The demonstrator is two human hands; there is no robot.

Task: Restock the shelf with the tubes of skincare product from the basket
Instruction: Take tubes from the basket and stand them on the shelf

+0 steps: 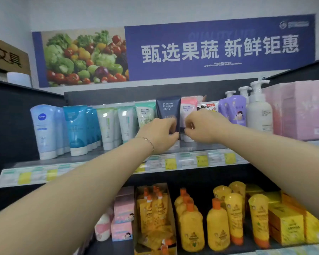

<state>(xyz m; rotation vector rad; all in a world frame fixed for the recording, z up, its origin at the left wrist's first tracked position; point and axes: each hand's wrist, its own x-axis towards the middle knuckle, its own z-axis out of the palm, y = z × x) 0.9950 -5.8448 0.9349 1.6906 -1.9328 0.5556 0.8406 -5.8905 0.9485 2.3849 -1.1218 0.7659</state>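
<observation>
Head view: two bare arms reach forward to the upper shelf (pixel 191 161), which carries a strip of price labels along its front edge.
Dark blue tube (pixel 168 107): it stands upright, cap down, about in the middle of the upper shelf, between a green-and-white tube (pixel 145 113) on its left and a pink tube (pixel 188 107) on its right, and it touches both.
Left hand (pixel 160 133): the fingers are curled round the lower part of the dark blue tube and hold it from the left; a thin bracelet (pixel 149 141) lies on the wrist.
Right hand (pixel 204 127): the fingers are curled narrow and pinch the dark cap end of the same tube from the right; this hand covers the low part of the pink tube.
Left part of the upper shelf: a light blue Nivea tube (pixel 42 129) near the left end, then a darker blue tube (pixel 75 129), then white tubes with green print (pixel 105 126), each with more tubes behind it.
Right part of the upper shelf: purple pump bottles (pixel 232 111), a white pump bottle (pixel 259 111), and a pink box (pixel 302 109) at the right end.
Lower shelf: yellow bottles with orange caps (pixel 217 225), yellow boxes on the right, pink boxes on the left.
Wall above: a blue banner (pixel 173 52) with a picture of vegetables and white characters.
</observation>
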